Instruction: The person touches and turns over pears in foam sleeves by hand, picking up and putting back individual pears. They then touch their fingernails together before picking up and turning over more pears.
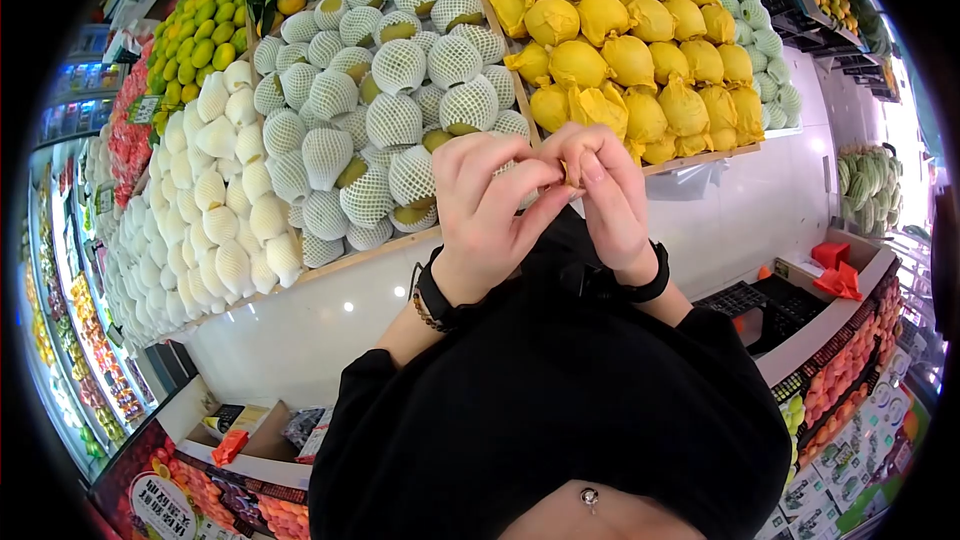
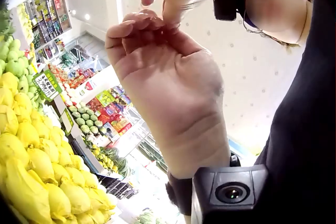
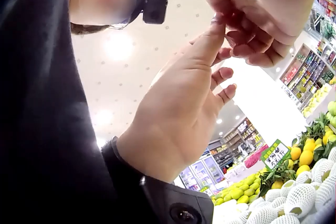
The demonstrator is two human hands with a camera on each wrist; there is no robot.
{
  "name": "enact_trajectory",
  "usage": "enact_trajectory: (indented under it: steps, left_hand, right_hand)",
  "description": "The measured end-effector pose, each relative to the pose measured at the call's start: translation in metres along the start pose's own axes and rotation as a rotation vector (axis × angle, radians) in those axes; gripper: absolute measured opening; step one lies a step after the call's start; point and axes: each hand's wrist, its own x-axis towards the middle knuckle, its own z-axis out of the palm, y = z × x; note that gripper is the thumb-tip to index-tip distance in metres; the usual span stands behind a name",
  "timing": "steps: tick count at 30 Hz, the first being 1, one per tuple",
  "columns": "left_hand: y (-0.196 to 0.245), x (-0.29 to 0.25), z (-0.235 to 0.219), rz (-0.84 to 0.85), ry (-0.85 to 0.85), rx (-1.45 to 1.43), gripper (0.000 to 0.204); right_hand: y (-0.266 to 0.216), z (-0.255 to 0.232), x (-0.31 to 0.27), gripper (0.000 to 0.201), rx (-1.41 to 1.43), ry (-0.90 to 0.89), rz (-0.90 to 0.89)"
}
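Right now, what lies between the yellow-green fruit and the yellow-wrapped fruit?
In the head view, fruit in white foam nets lies between the yellow-green fruit and the yellow-wrapped fruit, with a wooden divider on the yellow-wrapped side.

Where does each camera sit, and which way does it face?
Head: on the head, facing forward and down at foam-netted fruit; left hand, right hand, black top visible.
Left wrist: worn there, facing upward past yellow-wrapped fruit; both hands, head visible.
Right wrist: worn there, facing upward past mangoes; both hands, head visible.
Shared: both wrist views show the ceiling.
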Motion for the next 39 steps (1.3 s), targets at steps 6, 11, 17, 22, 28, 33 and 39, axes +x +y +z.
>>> enact_trajectory:
  steps: [6,11,17,22,28,33,39]
  left_hand:
    - [-0.004,0.003,-0.003,-0.027,-0.044,0.041,0.036]
    - [-0.010,0.003,-0.002,-0.054,-0.058,0.070,0.034]
    - [-0.017,0.006,-0.001,-0.055,-0.064,0.111,0.030]
    - [-0.022,0.009,0.001,-0.062,-0.099,0.111,0.026]
    - [-0.027,-0.002,0.006,-0.069,-0.181,0.146,0.023]
    - [-0.039,0.004,-0.006,-0.355,-0.273,-0.160,0.009]
    - [-0.057,0.003,-0.019,-0.372,-0.662,-0.425,0.018]
  right_hand:
    - [0.004,-0.002,0.005,0.021,0.031,0.000,0.016]
    - [0.004,-0.001,0.010,0.020,-0.025,0.027,0.081]
    - [0.012,-0.002,0.015,0.021,-0.062,0.046,0.134]
    - [0.018,-0.005,0.019,0.019,-0.058,0.039,0.154]
    - [0.015,-0.002,0.023,0.015,-0.086,0.019,0.187]
    - [0.028,-0.003,0.025,0.012,-0.070,0.012,0.180]
    - [0.037,-0.016,0.023,0.009,-0.291,-0.153,0.146]
